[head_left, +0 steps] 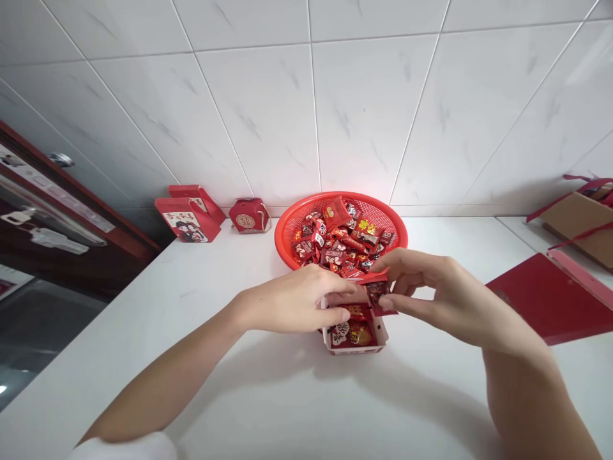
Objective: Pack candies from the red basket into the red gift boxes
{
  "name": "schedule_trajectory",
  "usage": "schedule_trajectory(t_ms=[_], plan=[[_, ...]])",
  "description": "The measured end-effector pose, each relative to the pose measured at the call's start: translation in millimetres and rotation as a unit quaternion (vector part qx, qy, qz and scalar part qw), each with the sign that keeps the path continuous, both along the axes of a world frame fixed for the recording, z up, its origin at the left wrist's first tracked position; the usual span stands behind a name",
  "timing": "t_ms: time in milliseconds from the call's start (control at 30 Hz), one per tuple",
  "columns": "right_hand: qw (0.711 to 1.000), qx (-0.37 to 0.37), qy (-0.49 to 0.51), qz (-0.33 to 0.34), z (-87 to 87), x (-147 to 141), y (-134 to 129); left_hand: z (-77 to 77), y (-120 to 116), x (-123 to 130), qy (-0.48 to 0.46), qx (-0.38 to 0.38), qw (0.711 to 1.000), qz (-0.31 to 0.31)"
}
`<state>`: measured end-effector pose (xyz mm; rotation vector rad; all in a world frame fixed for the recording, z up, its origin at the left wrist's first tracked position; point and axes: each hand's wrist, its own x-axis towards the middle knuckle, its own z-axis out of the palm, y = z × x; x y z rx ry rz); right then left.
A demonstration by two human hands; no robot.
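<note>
A small open candy box [357, 351] with pale inner walls stands on the white tabletop, holding several red and gold wrapped sweets [355, 329]. My left hand [299, 300] reaches over its left side, thumb above the sweets and fingers curled at the back edge, gripping the box. Between the thumb and fingers of my right hand [431, 291] is a dark red candy packet [379, 297], held over the box's right rear corner. Right behind both hands, a round red plastic basket [282, 233] is heaped with wrapped candies [335, 239].
Red cartons [191, 214] with a cartoon couple stand at the back left, beside a small red box [249, 215] with a rope handle. At right lie a flat red carton [550, 297] and a brown cardboard box [579, 223]. A tiled wall [364, 115] rises behind.
</note>
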<state>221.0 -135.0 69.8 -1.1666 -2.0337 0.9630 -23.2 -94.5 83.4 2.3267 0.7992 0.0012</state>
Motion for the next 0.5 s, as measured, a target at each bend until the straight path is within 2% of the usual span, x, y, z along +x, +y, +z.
schedule_trajectory(t_ms=[100, 167, 233, 367, 500], plan=[[1.0, -0.006, -0.021, 0.0, -7.0, -9, 1, -8.2, -1, -5, -0.011, 0.034, 0.998, 0.051], [0.999, -0.001, -0.037, 0.02, -8.8, -16, -3, -13.1, -3, -7, -0.011, 0.079, 0.993, 0.085], [0.997, 0.024, -0.062, 0.039, -10.2, -22, -6, -16.8, -5, -8, -0.009, 0.088, 0.991, 0.105], [0.977, 0.123, -0.159, 0.071, -15.7, -31, -6, -18.3, -6, -8, 0.023, 0.038, 0.995, 0.09], [0.948, 0.15, -0.259, 0.106, -20.6, -28, -3, -15.3, -8, -8, 0.04, 0.004, 0.997, 0.065]])
